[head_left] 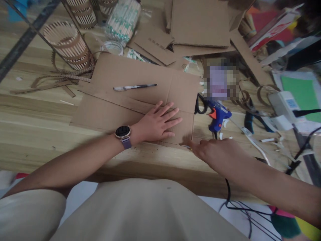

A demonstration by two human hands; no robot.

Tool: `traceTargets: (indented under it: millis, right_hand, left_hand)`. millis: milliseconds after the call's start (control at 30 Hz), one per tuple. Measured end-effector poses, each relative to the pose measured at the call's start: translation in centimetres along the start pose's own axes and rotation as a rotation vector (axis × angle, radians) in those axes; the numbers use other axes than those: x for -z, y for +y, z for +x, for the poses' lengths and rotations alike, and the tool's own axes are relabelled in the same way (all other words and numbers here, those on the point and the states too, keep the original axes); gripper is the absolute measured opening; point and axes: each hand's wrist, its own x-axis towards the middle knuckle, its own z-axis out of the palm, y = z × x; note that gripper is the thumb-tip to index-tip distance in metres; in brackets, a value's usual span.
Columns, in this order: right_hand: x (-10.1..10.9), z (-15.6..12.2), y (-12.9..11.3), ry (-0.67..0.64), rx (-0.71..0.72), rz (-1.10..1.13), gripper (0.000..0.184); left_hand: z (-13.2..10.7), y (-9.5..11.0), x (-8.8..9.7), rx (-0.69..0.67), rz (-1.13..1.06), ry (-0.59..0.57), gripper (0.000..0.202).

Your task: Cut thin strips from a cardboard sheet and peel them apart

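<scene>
My left hand (159,124) lies flat with fingers spread on a brown cardboard sheet (140,70), pressing on its lower right part. A watch is on that wrist. Creases or cut lines run along the cardboard. A pen (135,87) with a dark end rests on it, above my left hand. My right hand (213,150) is closed at the sheet's lower right corner. Something small shows at its fingertips, too hidden to name. Just beyond that hand lies a blue glue gun (218,115) with an orange trigger.
Slatted cylinders (70,45) and cardboard strips (62,78) stand and lie at the left. A bag of wrapped sticks (124,20) and more cardboard (200,21) are at the back. Pliers (249,118), a white box (282,108), cables and scraps crowd the right.
</scene>
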Motion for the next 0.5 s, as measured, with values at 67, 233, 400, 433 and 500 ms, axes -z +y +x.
traceTargets:
  millis: [67, 233, 400, 433, 500]
  right_hand:
    - [-0.2, -0.1, 0.2, -0.027, -0.013, 0.02, 0.063]
    - [-1.1, -0.4, 0.8, -0.098, -0.058, 0.075, 0.067]
    - [-1.0, -0.8, 1.0, -0.116, -0.033, 0.048, 0.053]
    - [-1.0, -0.8, 1.0, -0.117, -0.025, 0.049, 0.05]
    - [-1.7, -1.0, 1.1, -0.083, -0.025, 0.068, 0.043]
  left_hand:
    - [0.0, 0.0, 0.1, 0.003, -0.016, -0.013, 0.059]
    - [0.1, 0.0, 0.3, 0.015, -0.038, -0.033, 0.058]
    - [0.0, -0.1, 0.2, 0.003, -0.019, -0.038, 0.059]
    - [0.0, -0.1, 0.2, 0.001, -0.014, -0.037, 0.059]
    - [0.0, -0.1, 0.2, -0.001, -0.011, -0.037, 0.059]
